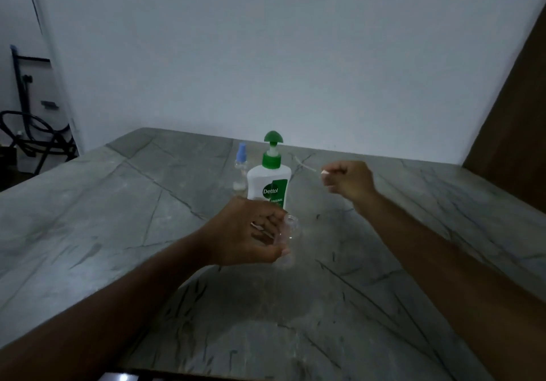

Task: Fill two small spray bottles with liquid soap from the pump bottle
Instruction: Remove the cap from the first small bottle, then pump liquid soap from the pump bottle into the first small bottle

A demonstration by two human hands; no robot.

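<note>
A white pump bottle (269, 182) with a green pump head stands upright in the middle of the grey marble table (118, 232). Just left of it stands a small clear spray bottle with a blue top (240, 170). My left hand (245, 231) grips a second clear spray bottle (288, 237), open at its neck, in front of the pump bottle. My right hand (347, 181) is raised to the right, fingers pinched on that bottle's spray top; its thin dip tube (304, 164) sticks out to the left.
A white wall rises behind the table, with a brown wooden panel (517, 114) at the right. A dark metal frame (32, 132) stands off the table's left edge.
</note>
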